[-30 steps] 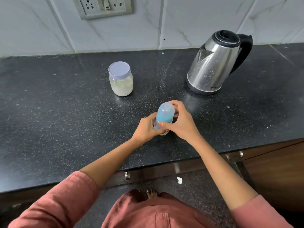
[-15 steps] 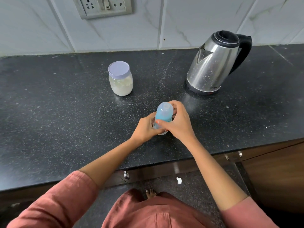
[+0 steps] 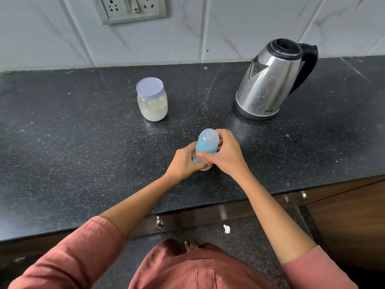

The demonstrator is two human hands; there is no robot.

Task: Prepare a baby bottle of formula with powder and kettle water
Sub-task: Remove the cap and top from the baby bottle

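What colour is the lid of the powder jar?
Pale lilac lid on the powder jar, seen in the head view.

Bottle before jar left, kettle right.

We see a frosted cap over turquoise on the baby bottle between our fingers, orange-polished nails, beyond our fingertips a lilac-lidded jar of cream powder and a silver kettle with black lid and handle, under our fingers a black, white-speckled countertop, rust-pink sleeves.
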